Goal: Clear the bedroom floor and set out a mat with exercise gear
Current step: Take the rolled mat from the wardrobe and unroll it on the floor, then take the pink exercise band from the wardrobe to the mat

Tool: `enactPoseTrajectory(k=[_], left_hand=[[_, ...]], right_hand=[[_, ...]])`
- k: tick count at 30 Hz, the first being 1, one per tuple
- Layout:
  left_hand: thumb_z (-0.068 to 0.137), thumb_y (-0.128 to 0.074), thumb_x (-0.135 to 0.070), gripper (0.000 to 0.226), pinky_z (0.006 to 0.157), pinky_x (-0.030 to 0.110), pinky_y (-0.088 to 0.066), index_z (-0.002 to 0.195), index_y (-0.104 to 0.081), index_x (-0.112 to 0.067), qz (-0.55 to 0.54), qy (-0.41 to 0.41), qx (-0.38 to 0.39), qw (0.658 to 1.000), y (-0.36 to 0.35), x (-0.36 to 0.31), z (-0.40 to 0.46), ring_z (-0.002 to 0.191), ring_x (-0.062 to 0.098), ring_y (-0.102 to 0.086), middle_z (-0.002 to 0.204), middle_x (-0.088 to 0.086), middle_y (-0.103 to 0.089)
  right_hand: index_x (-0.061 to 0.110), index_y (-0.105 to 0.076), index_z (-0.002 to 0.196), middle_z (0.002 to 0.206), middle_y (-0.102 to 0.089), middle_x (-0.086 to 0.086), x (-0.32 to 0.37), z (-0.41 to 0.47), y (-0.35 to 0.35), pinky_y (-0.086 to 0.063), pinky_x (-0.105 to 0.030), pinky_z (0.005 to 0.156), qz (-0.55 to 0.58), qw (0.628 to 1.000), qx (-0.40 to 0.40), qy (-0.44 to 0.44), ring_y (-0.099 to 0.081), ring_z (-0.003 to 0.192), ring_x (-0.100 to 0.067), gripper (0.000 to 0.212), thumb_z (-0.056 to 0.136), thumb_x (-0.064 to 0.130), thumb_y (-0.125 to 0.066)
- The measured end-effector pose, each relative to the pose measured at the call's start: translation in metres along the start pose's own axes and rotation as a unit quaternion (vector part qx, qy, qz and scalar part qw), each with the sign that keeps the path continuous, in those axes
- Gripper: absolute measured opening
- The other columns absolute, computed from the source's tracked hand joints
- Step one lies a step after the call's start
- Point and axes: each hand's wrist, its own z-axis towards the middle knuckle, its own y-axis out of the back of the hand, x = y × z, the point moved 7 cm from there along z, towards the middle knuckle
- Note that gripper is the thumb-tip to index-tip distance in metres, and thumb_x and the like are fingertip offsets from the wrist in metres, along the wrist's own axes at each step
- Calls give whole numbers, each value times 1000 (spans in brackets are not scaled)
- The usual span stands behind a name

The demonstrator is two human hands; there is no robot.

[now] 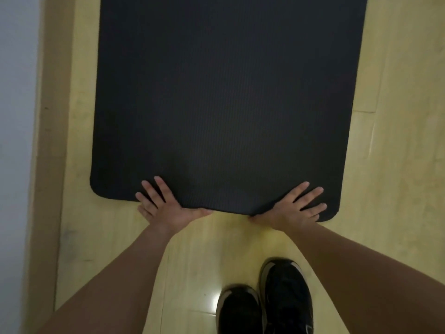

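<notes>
1. Mat [224, 100]: one black mat lies unrolled and flat on the floor [397, 141], its long body stretching away from both hands past the top edge of the view.
2. Left hand [163, 206]: fingers straight and spread, laid flat over the mat's near edge, thumb along that edge. The grip is wide and clasps nothing; it only presses on the mat.
3. Right hand [296, 208]: likewise flat, fingers splayed on the near edge close to the right corner, thumb at the edge. Its grip is wide too, pressing and not holding.
4. Two hands in all, well apart, with a stretch of mat edge between them.
5. Shoes [267, 304]: two black shoes stand on the floor behind the hands, nearer the right one, clear of the mat.
6. Skirting [45, 141]: one pale wooden strip runs along the floor outside the left hand, apart from the mat.
</notes>
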Motion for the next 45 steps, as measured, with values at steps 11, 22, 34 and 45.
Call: enactPoseTrajectory(k=[11,22,34,45], left_hand=[[43,-61,-92,162,114,54,16,136,46,-13,-18,59,35,997,17,-24,-13,138,43,34,145,17,48],[45,-67,-87,162,111,53,20,135,46,-14,-27,41,-24,999,2,-19,2,134,43,41,143,14,51],[83,-39,-77,101,117,58,5,156,-5,-17,210,-37,-53,976,86,-55,-97,149,35,-5,162,12,-8],[92,-48,-56,84,120,51,-12,155,-4,-21,287,-339,-111,889,250,-187,-534,147,27,-19,160,8,-21]], right_hand=[[13,35,143,147,43,-16,6,-10,17,-2,-56,115,69,997,-17,35,27,138,-47,141,68,55,-78],[11,35,142,145,44,-21,5,6,4,-4,-60,114,55,996,-59,32,27,136,-52,142,67,59,-76],[12,-1,154,161,-2,-10,-13,-99,105,-15,-44,120,43,988,-47,140,-4,148,-30,96,88,39,-66],[15,-13,153,157,-21,-4,-121,-500,303,-24,-41,118,126,959,-117,226,-21,145,-22,86,88,37,-66]])
